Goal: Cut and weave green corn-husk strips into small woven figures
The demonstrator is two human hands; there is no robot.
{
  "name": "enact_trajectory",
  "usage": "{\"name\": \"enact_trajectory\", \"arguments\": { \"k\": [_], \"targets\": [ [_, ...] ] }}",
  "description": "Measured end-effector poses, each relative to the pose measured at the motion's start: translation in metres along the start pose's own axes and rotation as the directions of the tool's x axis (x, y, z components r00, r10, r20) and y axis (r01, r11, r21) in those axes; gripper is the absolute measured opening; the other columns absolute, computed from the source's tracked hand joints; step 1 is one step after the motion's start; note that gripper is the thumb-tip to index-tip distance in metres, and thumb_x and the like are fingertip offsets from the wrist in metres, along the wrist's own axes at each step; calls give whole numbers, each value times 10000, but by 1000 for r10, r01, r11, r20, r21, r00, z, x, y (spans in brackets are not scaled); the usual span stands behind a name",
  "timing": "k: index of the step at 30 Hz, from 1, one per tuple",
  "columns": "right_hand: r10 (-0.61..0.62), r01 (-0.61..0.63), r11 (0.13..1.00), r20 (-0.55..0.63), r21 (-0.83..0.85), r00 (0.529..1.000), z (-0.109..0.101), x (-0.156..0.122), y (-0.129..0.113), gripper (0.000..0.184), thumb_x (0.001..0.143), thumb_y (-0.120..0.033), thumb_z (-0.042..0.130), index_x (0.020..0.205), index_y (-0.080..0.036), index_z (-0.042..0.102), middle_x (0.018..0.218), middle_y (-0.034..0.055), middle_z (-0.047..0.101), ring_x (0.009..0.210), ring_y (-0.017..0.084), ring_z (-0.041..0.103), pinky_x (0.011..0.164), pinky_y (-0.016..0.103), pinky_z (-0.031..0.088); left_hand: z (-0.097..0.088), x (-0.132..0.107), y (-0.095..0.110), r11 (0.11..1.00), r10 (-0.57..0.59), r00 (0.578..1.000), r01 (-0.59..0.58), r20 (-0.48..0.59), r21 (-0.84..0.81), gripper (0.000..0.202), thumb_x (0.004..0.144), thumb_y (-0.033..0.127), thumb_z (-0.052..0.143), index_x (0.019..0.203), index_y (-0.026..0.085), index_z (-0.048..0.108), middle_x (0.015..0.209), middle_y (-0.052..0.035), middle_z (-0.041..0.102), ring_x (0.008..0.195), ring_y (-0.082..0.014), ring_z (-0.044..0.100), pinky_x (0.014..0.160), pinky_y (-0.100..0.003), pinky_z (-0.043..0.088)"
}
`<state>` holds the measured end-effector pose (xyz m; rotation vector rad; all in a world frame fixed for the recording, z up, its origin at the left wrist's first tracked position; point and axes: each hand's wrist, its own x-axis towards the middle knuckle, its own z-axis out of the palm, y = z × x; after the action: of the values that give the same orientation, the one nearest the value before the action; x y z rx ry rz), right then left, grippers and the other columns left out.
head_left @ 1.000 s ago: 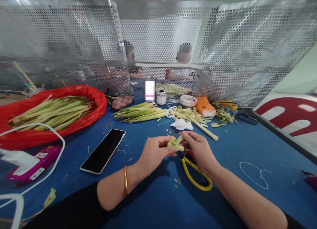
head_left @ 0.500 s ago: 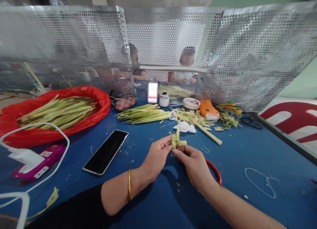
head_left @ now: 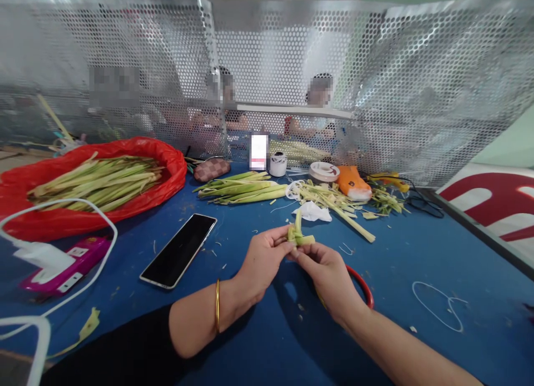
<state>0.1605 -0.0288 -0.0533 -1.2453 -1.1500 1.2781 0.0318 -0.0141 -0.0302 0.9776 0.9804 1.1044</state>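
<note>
Between my two hands is a small folded piece of green plant leaf, with one strip end pointing up and another to the right. My left hand pinches its left side between thumb and fingers. From below and the right, my right hand grips its lower edge, thumb near the left fingertips. A red curved handle shows partly behind my right hand; the rest is hidden. Just beyond the folded leaf lies a crumpled white tissue.
A red bag of long leaves stands left, near a purple power strip and a black phone. Behind lie a leaf bundle, loose scraps, a tape roll and an orange pack. A perforated metal screen bounds the back.
The fingers of both hands have shifted slightly around the folded leaf, and my right fingertips sit closer to the left ones. The whole view has tilted a little.
</note>
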Motion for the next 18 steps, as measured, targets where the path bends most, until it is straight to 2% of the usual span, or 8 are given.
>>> {"name": "enact_trajectory", "arguments": {
  "k": [3, 10, 14, 18],
  "targets": [
    [-5, 4, 1000, 50, 21, 999, 0, -2, -2, 298, 702, -399, 745, 633, -169, 568, 619, -19, 566, 593, 122, 460, 593, 267, 359, -2, 4, 1, 1000, -15, 999, 16, -51, 10, 368, 746, 86, 641, 1110, 116, 686, 950, -63, 748, 860, -157, 663, 820, -274, 514],
    [16, -30, 994, 137, 104, 990, -2, -1, 0, 265, 732, -383, 728, 650, -175, 585, 731, 22, 650, 783, 190, 597, 824, 347, 443, -1, 3, 5, 999, -11, 997, 14, -82, 42, 318, 734, 78, 650, 1042, 125, 717, 875, -52, 755, 758, -152, 668, 723, -269, 545],
    [5, -11, 998, 92, 63, 996, 0, 0, -2, 247, 724, -398, 733, 788, -172, 656, 739, 24, 680, 734, 186, 620, 765, 335, 466, -1, 1, 4, 996, -13, 996, 20, -84, 82, 296, 747, 79, 643, 1027, 134, 724, 942, -58, 755, 809, -159, 675, 741, -263, 543],
    [4, -3, 1000, 74, -3, 997, -1, 2, 1, 195, 722, -344, 727, 709, -156, 679, 702, 30, 684, 705, 169, 594, 734, 312, 441, -1, 1, 3, 987, 16, 995, 0, -94, 161, 337, 752, 57, 625, 1067, 137, 712, 1005, -57, 749, 886, -172, 682, 807, -275, 542]
  ]
}}
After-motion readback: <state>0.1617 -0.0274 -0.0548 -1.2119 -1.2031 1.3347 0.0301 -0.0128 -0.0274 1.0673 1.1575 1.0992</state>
